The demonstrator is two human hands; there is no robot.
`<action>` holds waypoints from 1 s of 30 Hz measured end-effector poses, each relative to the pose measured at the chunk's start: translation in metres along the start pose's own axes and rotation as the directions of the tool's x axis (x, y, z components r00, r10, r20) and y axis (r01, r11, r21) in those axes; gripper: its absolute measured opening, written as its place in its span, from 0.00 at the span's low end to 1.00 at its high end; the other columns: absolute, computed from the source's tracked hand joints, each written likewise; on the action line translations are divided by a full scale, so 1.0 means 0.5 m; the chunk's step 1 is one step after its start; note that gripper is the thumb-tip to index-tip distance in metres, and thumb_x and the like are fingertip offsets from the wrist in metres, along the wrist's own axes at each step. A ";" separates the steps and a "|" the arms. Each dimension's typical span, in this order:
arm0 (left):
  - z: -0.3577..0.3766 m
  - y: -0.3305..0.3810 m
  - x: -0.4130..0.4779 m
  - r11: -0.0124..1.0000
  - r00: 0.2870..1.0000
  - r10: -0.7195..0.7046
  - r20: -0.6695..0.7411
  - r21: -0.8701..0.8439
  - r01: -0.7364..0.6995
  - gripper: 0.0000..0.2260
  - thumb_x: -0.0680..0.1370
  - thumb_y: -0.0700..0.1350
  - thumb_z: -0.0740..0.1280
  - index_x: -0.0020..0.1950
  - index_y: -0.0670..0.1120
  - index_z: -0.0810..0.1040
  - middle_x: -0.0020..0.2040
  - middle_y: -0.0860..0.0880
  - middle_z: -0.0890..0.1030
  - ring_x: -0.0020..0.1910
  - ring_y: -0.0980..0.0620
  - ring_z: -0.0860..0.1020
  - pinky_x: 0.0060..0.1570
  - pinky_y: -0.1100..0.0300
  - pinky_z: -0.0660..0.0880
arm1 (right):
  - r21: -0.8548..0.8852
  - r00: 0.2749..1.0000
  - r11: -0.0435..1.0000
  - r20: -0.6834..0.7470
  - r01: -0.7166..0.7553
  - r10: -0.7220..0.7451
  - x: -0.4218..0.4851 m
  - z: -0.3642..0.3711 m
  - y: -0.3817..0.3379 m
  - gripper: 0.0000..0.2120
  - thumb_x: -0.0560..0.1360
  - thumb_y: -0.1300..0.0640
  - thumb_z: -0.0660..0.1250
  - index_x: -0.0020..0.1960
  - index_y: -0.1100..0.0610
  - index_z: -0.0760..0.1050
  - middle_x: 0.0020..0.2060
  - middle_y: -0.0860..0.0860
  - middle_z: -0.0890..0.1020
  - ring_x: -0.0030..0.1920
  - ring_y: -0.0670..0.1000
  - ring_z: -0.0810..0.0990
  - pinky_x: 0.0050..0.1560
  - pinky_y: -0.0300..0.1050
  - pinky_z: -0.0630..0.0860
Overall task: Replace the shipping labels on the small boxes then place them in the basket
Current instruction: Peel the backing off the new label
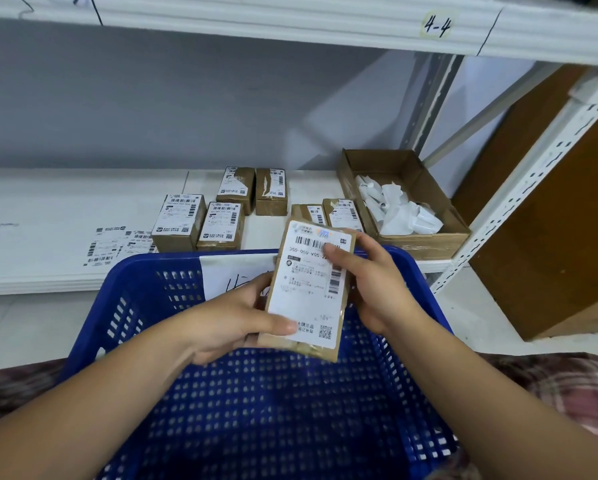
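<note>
Cardboard box is hanging above the blue basket; my left hand is gripping its near-left corner, my right hand is clasping its right side, thumb pressing the label; I'm aiming to smooth it outward.

Even indoor light, wide-angle edge warping

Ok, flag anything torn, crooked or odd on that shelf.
The back-row left box and its right neighbour wear half-torn labels, ragged edges baring cardboard. Crumpled white scraps pile in the open carton. Nothing else stands out.
</note>
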State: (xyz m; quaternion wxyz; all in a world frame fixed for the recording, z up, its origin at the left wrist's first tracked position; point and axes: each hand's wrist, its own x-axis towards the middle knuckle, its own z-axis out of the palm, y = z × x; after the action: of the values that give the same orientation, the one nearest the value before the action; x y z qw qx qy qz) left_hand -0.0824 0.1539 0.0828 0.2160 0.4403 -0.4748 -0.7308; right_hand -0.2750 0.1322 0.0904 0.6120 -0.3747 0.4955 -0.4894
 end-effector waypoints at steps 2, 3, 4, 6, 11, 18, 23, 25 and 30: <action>-0.004 0.001 0.000 1.000 1.000 -0.001 0.030 0.020 0.000 0.32 0.65 0.38 0.74 0.64 0.56 0.67 0.57 0.51 0.82 0.56 0.50 0.81 0.56 0.56 0.77 | 0.014 0.999 1.000 -0.031 0.015 -0.015 0.003 -0.006 -0.008 0.11 0.75 0.62 0.70 0.56 0.54 0.76 0.51 0.57 0.85 0.50 0.57 0.85 0.49 0.54 0.83; -0.002 0.001 0.002 1.000 1.000 0.006 0.005 0.014 -0.006 0.32 0.64 0.38 0.74 0.64 0.56 0.68 0.57 0.51 0.82 0.55 0.50 0.81 0.55 0.56 0.78 | 0.005 0.999 1.000 -0.033 0.029 -0.029 0.005 -0.007 -0.011 0.12 0.75 0.61 0.70 0.58 0.53 0.76 0.52 0.57 0.85 0.51 0.58 0.85 0.50 0.54 0.82; 0.000 -0.001 0.004 1.000 0.999 0.017 -0.031 0.003 -0.017 0.33 0.64 0.36 0.75 0.64 0.55 0.68 0.55 0.51 0.83 0.53 0.49 0.82 0.54 0.56 0.79 | -0.021 0.999 0.999 -0.028 0.043 -0.043 0.005 -0.006 -0.012 0.16 0.75 0.60 0.70 0.61 0.52 0.74 0.53 0.58 0.84 0.51 0.57 0.85 0.51 0.55 0.82; 0.005 -0.004 0.008 0.998 0.993 0.044 -0.108 -0.030 -0.047 0.32 0.65 0.33 0.76 0.64 0.53 0.69 0.52 0.50 0.84 0.50 0.48 0.83 0.48 0.57 0.80 | -0.111 0.999 0.993 0.002 0.044 -0.044 0.007 -0.006 -0.010 0.27 0.74 0.57 0.71 0.70 0.46 0.67 0.55 0.56 0.84 0.52 0.55 0.85 0.54 0.56 0.81; -0.016 0.015 0.008 0.959 0.961 0.095 -0.261 -0.236 -0.159 0.32 0.62 0.35 0.73 0.63 0.51 0.69 0.50 0.47 0.85 0.46 0.48 0.84 0.41 0.59 0.81 | -0.283 0.951 0.957 0.274 -0.065 0.146 -0.006 0.005 0.006 0.37 0.74 0.58 0.70 0.76 0.41 0.56 0.57 0.50 0.84 0.57 0.54 0.83 0.62 0.58 0.77; -0.026 0.027 -0.005 0.964 0.962 0.092 -0.255 -0.219 -0.150 0.35 0.61 0.34 0.77 0.65 0.50 0.70 0.51 0.49 0.84 0.46 0.51 0.84 0.38 0.60 0.80 | -0.251 0.933 0.966 0.328 -0.069 0.152 -0.008 0.005 0.005 0.44 0.65 0.56 0.74 0.76 0.43 0.58 0.55 0.55 0.84 0.56 0.55 0.83 0.57 0.51 0.80; -0.012 0.023 -0.005 0.989 0.945 0.115 -0.306 -0.049 -0.137 0.32 0.62 0.50 0.79 0.63 0.57 0.71 0.51 0.59 0.83 0.50 0.56 0.82 0.40 0.59 0.77 | -0.352 0.953 0.936 0.290 0.017 0.092 -0.016 0.017 0.017 0.41 0.72 0.58 0.74 0.76 0.42 0.57 0.54 0.52 0.85 0.54 0.52 0.84 0.55 0.48 0.81; -0.004 0.014 0.001 0.992 0.930 0.120 -0.348 0.003 -0.127 0.32 0.62 0.54 0.79 0.63 0.58 0.71 0.53 0.59 0.82 0.53 0.55 0.80 0.42 0.58 0.77 | -0.403 0.956 0.914 0.284 0.049 0.074 -0.022 0.025 0.024 0.40 0.73 0.56 0.73 0.76 0.40 0.55 0.57 0.49 0.83 0.53 0.49 0.84 0.52 0.43 0.81; -0.003 0.005 0.006 0.990 0.911 0.144 -0.386 0.048 -0.136 0.23 0.69 0.52 0.73 0.63 0.57 0.72 0.54 0.59 0.82 0.52 0.56 0.81 0.43 0.58 0.78 | -0.369 0.952 0.929 0.286 0.007 0.107 -0.017 0.021 0.033 0.37 0.74 0.60 0.72 0.74 0.38 0.56 0.56 0.49 0.83 0.54 0.50 0.84 0.52 0.43 0.81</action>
State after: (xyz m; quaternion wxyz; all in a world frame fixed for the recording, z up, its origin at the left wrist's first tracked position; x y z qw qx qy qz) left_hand -0.0829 0.1496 0.0835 0.3533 0.5435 -0.4602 -0.6067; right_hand -0.2614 0.1442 0.0796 0.6119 -0.5393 0.4885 -0.3099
